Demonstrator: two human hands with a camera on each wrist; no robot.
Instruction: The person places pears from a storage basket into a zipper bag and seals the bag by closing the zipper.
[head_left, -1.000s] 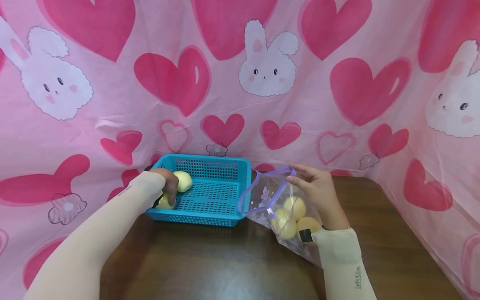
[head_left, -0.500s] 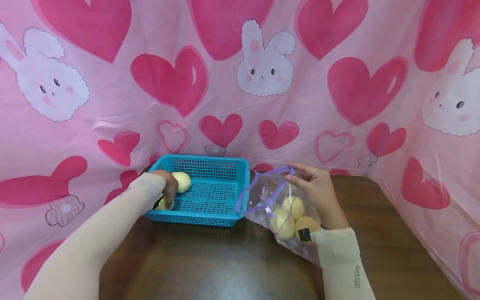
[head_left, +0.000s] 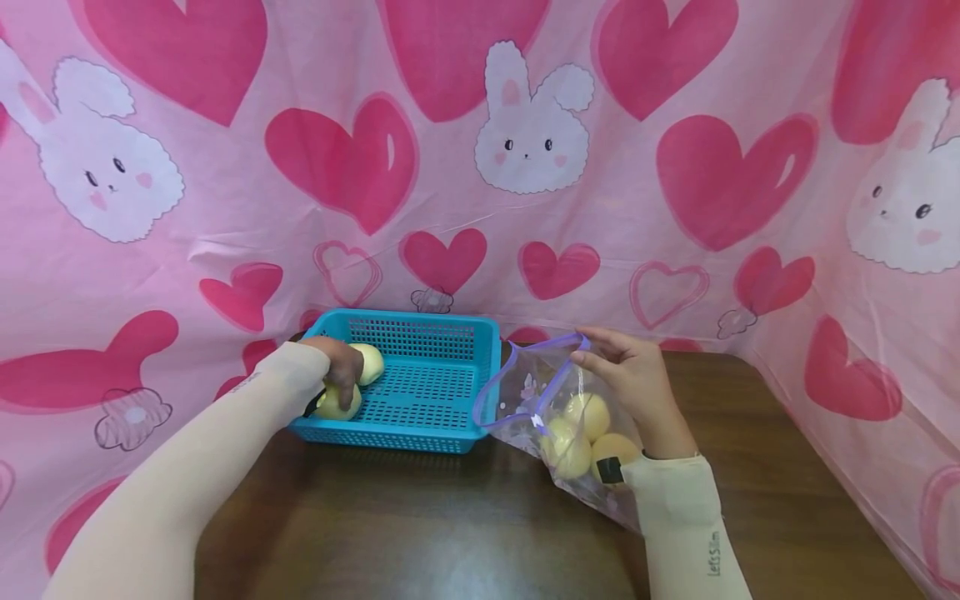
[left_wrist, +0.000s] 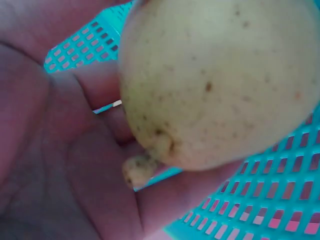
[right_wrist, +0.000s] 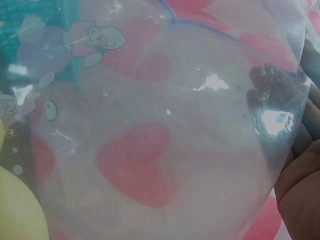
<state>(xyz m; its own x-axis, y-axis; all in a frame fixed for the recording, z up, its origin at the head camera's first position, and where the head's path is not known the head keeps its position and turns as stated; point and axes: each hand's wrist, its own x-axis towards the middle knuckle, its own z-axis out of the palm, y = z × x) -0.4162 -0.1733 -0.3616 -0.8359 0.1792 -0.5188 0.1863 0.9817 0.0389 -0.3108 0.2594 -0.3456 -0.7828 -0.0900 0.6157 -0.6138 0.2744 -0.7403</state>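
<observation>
Left hand (head_left: 341, 372) has lifted a pear (left_wrist: 220, 80) inside the basket (head_left: 442, 387).

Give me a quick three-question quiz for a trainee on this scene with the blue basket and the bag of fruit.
1. True or false: the right hand holds the clear bag open at its purple rim.
2. Multiple choice: where is the left hand? A. flat on the table B. inside the blue basket, gripping a yellow fruit C. inside the bag
3. Fill in: besides the one in the hand, ____ more fruit lies in the basket, at its far left corner.

Key: 1 true. 2 B. 3 one.
</observation>
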